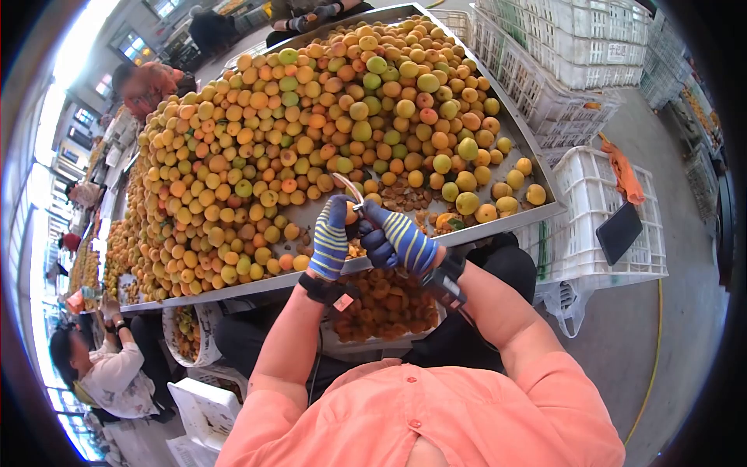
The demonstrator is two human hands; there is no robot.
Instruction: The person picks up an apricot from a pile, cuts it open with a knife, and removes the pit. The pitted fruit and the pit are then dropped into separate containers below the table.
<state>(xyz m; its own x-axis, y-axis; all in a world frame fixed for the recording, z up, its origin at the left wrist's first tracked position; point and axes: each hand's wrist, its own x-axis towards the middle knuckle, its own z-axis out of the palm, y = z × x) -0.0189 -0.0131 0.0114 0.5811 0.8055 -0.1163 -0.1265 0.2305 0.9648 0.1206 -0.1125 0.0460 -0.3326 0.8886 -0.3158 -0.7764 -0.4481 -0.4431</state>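
Observation:
Over the near edge of the metal table (531, 215), my two gloved hands meet. My left hand (331, 243), in a blue and yellow striped glove, is closed around an apricot (352, 214). My right hand (403, 240), gloved alike, is wrapped around a tool with a thin curved metal end (348, 185), which reaches up past the apricot; its handle is hidden in my fingers. Behind my hands lies a small heap of brown pits and scraps (405, 199). Below them, at my lap, a container holds many opened orange apricots (381, 311).
A large pile of apricots (257, 156) covers much of the table. White plastic crates (603, 233) stand to the right, one carrying a dark tablet (619, 233) and an orange cloth (622, 173). A white bucket (208, 335) is at lower left. Other people sit along the table.

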